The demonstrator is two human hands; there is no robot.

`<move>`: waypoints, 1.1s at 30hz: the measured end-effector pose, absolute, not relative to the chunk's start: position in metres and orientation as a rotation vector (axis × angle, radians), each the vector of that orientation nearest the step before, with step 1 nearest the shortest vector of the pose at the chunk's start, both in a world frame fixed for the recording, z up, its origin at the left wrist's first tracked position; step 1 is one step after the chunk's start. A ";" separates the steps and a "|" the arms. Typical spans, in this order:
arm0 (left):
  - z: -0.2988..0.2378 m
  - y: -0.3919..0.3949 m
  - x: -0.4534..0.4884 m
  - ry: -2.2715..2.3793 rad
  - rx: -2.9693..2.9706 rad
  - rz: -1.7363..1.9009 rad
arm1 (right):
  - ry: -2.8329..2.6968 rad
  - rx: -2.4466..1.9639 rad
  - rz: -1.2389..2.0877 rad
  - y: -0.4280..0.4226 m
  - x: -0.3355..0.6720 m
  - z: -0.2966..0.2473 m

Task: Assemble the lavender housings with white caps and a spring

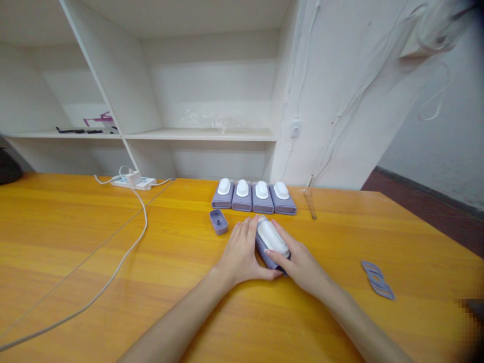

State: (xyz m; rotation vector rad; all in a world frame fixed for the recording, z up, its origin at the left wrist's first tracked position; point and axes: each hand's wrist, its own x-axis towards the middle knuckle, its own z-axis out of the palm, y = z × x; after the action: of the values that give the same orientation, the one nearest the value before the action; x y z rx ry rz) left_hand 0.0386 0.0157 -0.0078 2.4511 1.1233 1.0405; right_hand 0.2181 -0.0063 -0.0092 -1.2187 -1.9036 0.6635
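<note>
In the head view, my left hand (242,254) wraps round the left side and near end of a purple box (265,252) on the table. My right hand (300,262) grips a white rounded piece (272,237) on top of that box, thumb on its near end and fingers along its right side. Whether the white piece is fixed to the box, I cannot tell. Just left of my left fingertips lies a small purple cap (218,222), hollow side up. Behind my hands, a row of several purple boxes (242,202) carries similar white rounded pieces (242,188).
Flat purple frames (378,280) lie overlapping to the right. A thin brown coil (310,202) is near the table's back edge. At the back left sits a power strip (139,182), with a white cable (130,249) running forward. White shelves (204,134) stand behind the table (321,322).
</note>
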 end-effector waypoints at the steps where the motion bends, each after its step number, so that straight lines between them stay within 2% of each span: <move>1: -0.009 0.017 0.037 1.113 2.447 1.020 | -1.883 -1.200 0.702 -0.006 0.219 -0.009; 10: -0.011 0.032 0.017 0.994 2.292 0.667 | -1.688 -0.952 1.050 0.004 0.238 -0.015; 17: -0.009 0.031 0.018 1.037 2.188 0.815 | -1.764 -1.065 1.082 0.003 0.243 -0.010; 26: -0.003 0.037 0.014 0.995 2.090 0.904 | -1.784 -1.157 0.905 -0.002 0.234 -0.009; 33: -0.002 0.039 0.015 1.007 2.096 0.933 | -1.768 -1.078 0.990 -0.001 0.228 -0.005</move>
State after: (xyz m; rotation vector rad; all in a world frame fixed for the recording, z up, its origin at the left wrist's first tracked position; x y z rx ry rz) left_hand 0.0155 0.0387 -0.0016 2.0958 1.0067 0.9333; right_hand 0.2283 -0.0007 -0.0051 -1.0781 -1.7680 0.9900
